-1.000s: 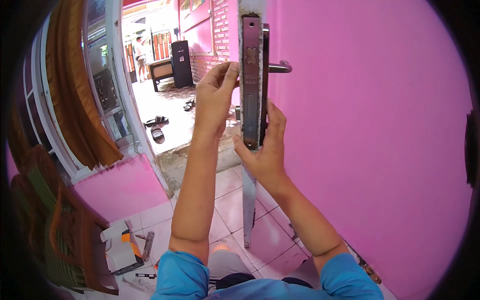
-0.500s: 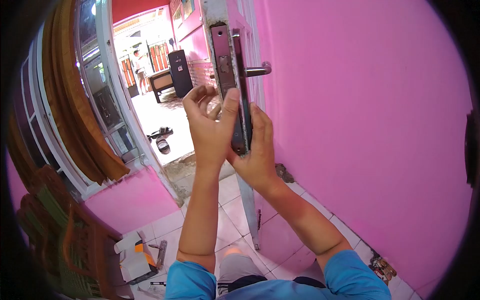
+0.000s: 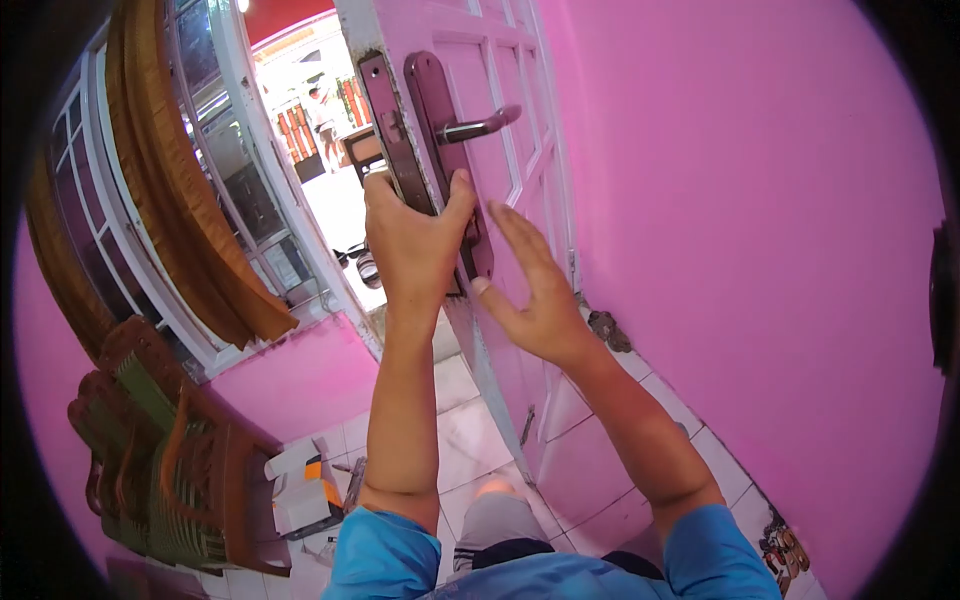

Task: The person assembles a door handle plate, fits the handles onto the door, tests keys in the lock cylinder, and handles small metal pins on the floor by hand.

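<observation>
A pink and white door (image 3: 510,400) stands ajar in front of me. On its near face sits a dark door handle plate (image 3: 432,90) with a metal lever handle (image 3: 480,128). A brown lock faceplate (image 3: 382,100) is set in the door's edge. My left hand (image 3: 412,250) is wrapped around that edge, its thumb pressing on the lower part of the handle plate. Its fingertips are partly hidden behind the door. Close to the plate's right side, my right hand (image 3: 548,305) has its fingers and thumb apart, holding nothing.
Wooden chairs (image 3: 205,480) stand at the lower left beside an opened box (image 3: 300,490) and tools on the tiled floor. A brown curtain (image 3: 170,190) hangs by the window. Outside the doorway are a person (image 3: 323,125) and footwear (image 3: 368,268). A pink wall (image 3: 740,250) rises at right.
The door's near face has turned more into view. My right hand has come off the lower plate and opened out to the right. My left hand stays at the door edge.
</observation>
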A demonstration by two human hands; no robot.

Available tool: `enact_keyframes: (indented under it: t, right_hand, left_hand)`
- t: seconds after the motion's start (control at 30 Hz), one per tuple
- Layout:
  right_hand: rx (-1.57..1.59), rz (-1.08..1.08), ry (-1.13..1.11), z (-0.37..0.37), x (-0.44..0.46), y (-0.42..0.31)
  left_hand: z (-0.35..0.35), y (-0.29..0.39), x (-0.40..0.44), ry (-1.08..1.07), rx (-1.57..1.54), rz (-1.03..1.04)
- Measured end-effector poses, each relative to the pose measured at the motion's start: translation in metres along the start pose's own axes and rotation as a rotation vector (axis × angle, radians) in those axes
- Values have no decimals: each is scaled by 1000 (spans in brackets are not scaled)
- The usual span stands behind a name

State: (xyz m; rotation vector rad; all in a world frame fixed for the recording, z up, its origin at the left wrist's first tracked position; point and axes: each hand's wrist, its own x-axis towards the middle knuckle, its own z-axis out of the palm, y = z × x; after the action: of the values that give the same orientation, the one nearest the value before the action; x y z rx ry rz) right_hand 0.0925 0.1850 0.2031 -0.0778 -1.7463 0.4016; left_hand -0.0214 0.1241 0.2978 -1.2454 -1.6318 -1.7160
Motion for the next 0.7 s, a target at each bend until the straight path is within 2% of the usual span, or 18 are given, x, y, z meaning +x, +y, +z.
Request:
enact_keyframes:
  t: [0.13, 0.17, 0.23, 0.33, 0.43, 0.53, 0.57, 0.7]
  right_hand:
    - [87, 192, 34, -17, -44, 18]
    - [99, 206, 36, -21, -59, 24]
    - [-4, 332, 39, -25, -94, 34]
    - [24, 473, 34, -34, -154, 45]
    - [-31, 631, -105, -41, -234, 55]
    - [-36, 770, -208, -53, -317, 60]
    - [-60, 799, -238, -58, -341, 59]
    - [-98, 859, -302, -78, -440, 53]
  left_hand:
    - [1, -1, 2, -5, 72, 60]
    - [6, -5, 1, -1, -6, 117]
    - [6, -4, -1, -11, 52, 112]
    - [10, -10, -2, -13, 43, 188]
    - [7, -5, -4, -56, 12, 134]
    - [12, -3, -5, -32, -57, 211]
    - [12, -3, -6, -19, 20, 200]
    - [14, -12, -4, -10, 0, 232]
